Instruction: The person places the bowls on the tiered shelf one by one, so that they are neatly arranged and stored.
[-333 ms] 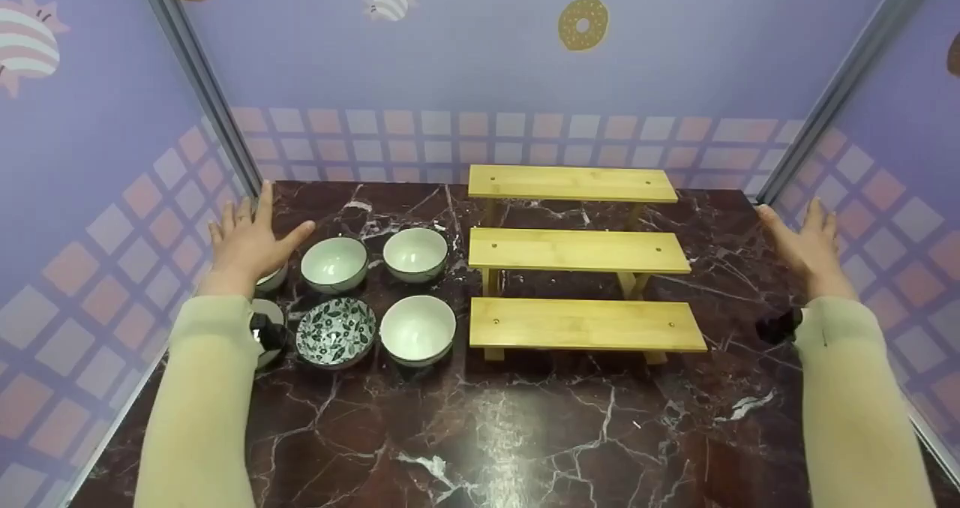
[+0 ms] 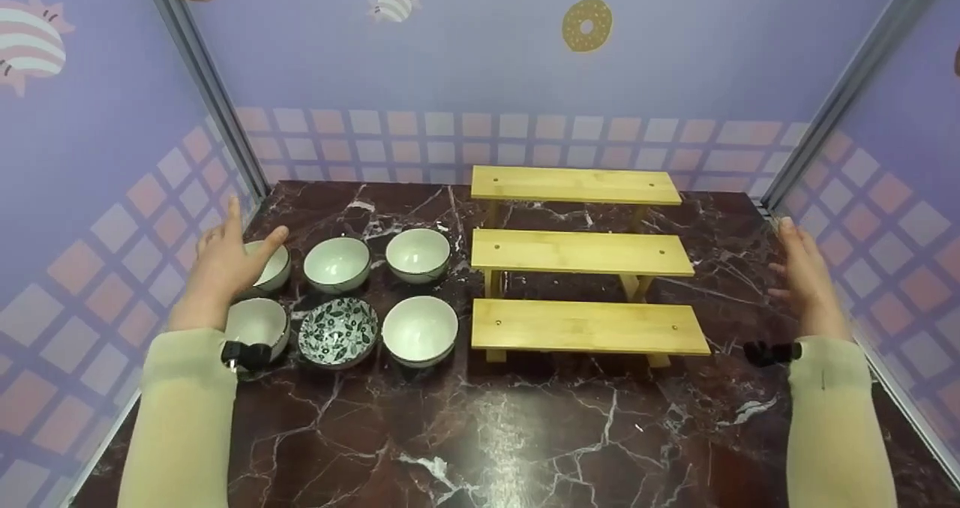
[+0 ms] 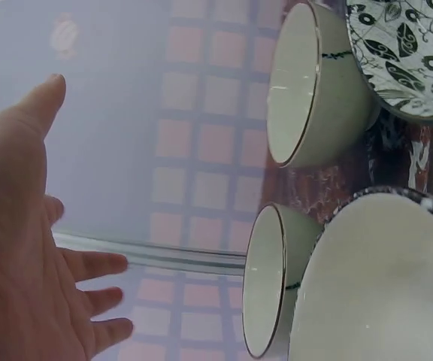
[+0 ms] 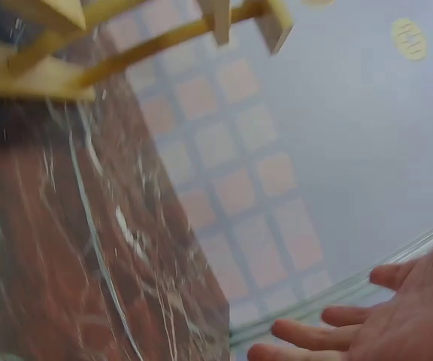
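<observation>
My left hand (image 2: 221, 264) hovers over the left bowls with fingers extended and thumb apart, holding nothing. It partly covers a pale bowl (image 2: 276, 269) in the back row; a second white bowl (image 2: 255, 322) stands just in front, beside the wrist. To their right are a pale green bowl (image 2: 337, 264), another pale bowl (image 2: 418, 254), a bowl with a dark leaf pattern (image 2: 337, 332) and a white bowl (image 2: 420, 330). On the far right my right hand (image 2: 808, 279) is raised and empty, fingers spread in the right wrist view, away from the three-tier wooden stand (image 2: 589, 326).
The stand's middle shelf (image 2: 581, 252) and top shelf (image 2: 576, 184) rise in steps toward the back. Purple patterned walls (image 2: 495, 58) enclose the dark marbled table (image 2: 555, 433) on the left, back and right. A black wrist strap (image 2: 247, 354) sits on the left sleeve.
Both hands have drawn back toward me, the left one also shifting left and uncovering more of the two left bowls. The right hand has turned more side-on. Bowls and stand stay in place.
</observation>
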`<state>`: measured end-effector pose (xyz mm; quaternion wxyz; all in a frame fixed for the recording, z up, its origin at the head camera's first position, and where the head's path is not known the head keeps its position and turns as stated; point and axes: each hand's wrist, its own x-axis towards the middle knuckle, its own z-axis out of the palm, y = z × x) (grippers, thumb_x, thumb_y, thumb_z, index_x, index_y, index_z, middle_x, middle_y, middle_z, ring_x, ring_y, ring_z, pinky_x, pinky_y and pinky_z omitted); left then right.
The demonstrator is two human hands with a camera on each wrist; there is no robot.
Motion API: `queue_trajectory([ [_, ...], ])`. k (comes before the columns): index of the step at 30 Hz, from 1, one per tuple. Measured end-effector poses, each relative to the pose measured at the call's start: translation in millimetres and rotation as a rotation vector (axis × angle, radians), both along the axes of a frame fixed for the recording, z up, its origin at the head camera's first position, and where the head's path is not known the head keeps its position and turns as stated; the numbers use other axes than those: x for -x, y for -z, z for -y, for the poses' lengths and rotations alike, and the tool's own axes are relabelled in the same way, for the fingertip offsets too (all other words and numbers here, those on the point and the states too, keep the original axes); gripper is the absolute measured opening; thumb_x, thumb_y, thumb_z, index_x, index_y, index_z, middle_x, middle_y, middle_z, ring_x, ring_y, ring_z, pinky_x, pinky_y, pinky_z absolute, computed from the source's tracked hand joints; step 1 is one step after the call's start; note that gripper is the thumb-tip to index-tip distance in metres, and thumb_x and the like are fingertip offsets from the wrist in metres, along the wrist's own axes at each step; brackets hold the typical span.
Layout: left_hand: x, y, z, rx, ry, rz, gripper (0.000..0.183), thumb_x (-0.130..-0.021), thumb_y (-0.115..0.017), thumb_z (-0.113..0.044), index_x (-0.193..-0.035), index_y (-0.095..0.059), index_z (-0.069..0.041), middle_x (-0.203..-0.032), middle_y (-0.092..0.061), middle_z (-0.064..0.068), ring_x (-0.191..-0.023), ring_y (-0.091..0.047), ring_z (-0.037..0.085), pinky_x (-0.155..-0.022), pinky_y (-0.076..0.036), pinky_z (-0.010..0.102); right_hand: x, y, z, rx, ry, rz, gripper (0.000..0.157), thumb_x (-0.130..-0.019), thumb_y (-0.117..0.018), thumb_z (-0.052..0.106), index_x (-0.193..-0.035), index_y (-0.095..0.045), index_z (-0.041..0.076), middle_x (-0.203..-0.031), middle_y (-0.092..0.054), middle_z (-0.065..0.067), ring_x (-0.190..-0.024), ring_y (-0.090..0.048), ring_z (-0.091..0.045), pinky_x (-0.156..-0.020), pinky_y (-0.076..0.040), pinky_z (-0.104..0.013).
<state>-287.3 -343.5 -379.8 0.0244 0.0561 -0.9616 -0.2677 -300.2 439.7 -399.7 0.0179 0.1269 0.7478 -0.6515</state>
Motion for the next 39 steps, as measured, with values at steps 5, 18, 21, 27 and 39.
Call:
queue_trajectory([
  [5,-21.2,6.2,13.5,-0.074,-0.031,0.015,0.104,-0.098,-0.031,-0.078,-0.159,0.026,-0.016,-0.161,-0.001,0.044,-0.146,-0.005,0.069,-0.114,-0.013,0.087,-13.0,8.3,4.5,0.304,-0.097,0.036,0.099,-0.098,-0.034,0.075,-0.163,0.02,0.024,-0.17,0.023,-0.011,-0.121,-0.062,-0.022,-0.076,-0.062,-0.028],
  [18,-79.4,46.4,63.2,-0.232,-0.207,0.035,0.092,-0.105,-0.028,-0.063,-0.163,0.008,-0.001,-0.157,-0.028,0.041,-0.144,-0.023,0.065,-0.12,-0.021,0.078,-48.7,37.0,15.8,0.581,-0.501,0.027,0.047,-0.109,-0.021,0.055,-0.144,-0.037,0.028,-0.132,-0.069,0.005,-0.123,-0.068,-0.02,-0.102,-0.062,-0.04],
  [21,-89.9,54.3,70.4,-0.289,-0.259,0.066,0.089,-0.106,-0.027,-0.06,-0.163,0.005,0.0,-0.158,-0.026,0.041,-0.147,-0.02,0.064,-0.123,-0.018,0.075,-53.4,44.2,21.9,0.551,-0.525,0.049,0.046,-0.11,-0.02,0.053,-0.14,-0.047,0.031,-0.135,-0.067,0.006,-0.126,-0.065,-0.018,-0.103,-0.061,-0.038],
  [27,-100.8,65.6,76.6,-0.417,-0.304,0.131,0.087,-0.106,-0.022,-0.059,-0.162,0.006,0.002,-0.16,-0.022,0.042,-0.135,-0.048,0.054,-0.122,-0.037,0.064,-58.1,57.9,34.0,0.468,-0.525,0.089,0.041,-0.111,-0.022,0.048,-0.135,-0.054,0.039,-0.134,-0.065,0.011,-0.121,-0.066,-0.014,-0.094,-0.061,-0.031],
  [39,-116.1,93.8,73.5,-0.86,-0.165,0.32,0.093,-0.105,-0.032,-0.061,-0.163,0.013,-0.003,-0.166,0.002,0.037,-0.084,-0.073,0.002,-0.079,-0.067,0.028,-58.8,73.7,47.7,0.488,-0.576,0.064,0.042,-0.114,-0.028,0.024,-0.136,-0.058,0.042,-0.13,-0.067,0.008,-0.107,-0.069,-0.012,-0.09,-0.058,-0.028],
])
